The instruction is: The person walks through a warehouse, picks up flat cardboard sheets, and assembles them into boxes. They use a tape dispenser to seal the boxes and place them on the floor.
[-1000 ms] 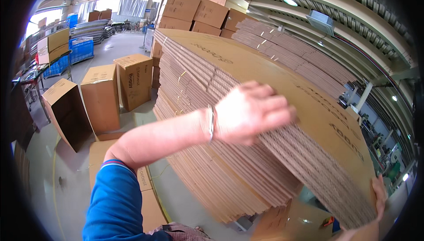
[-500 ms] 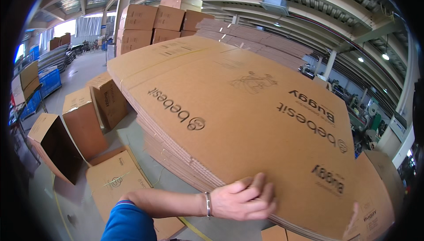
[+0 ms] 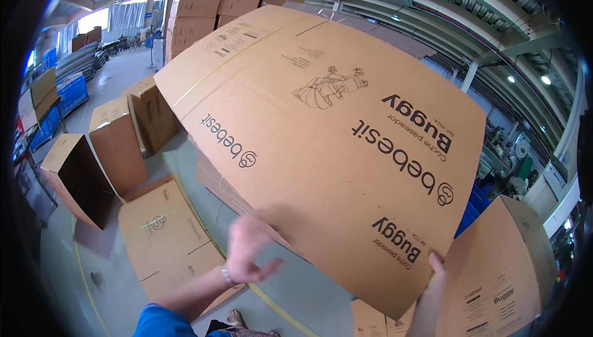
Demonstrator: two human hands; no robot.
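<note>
A large flattened cardboard box (image 3: 333, 145), brown with black print and a stroller drawing, slants up over the stack. My right hand (image 3: 435, 269) grips its near right edge, thumb on the printed face and the other fingers hidden beneath. My left hand (image 3: 250, 247) is off the sheet, just short of its near left edge. Motion blurs its fingers, but the thumb sticks out apart and nothing shows in it. Under the raised sheet, part of the stack of flattened boxes (image 3: 216, 179) shows at the left.
Opened cartons (image 3: 117, 158) stand on the floor at the left, near a flat carton (image 3: 170, 238). Another printed carton (image 3: 494, 275) is at the lower right. Stacked boxes (image 3: 194, 4) rise behind. My foot (image 3: 236, 318) shows at the bottom, beside a yellow floor line (image 3: 278, 312).
The top flattened box has come up off the stack and tilted toward me. My left hand has left its near edge and moved left; my right hand now shows clearly on the right edge.
</note>
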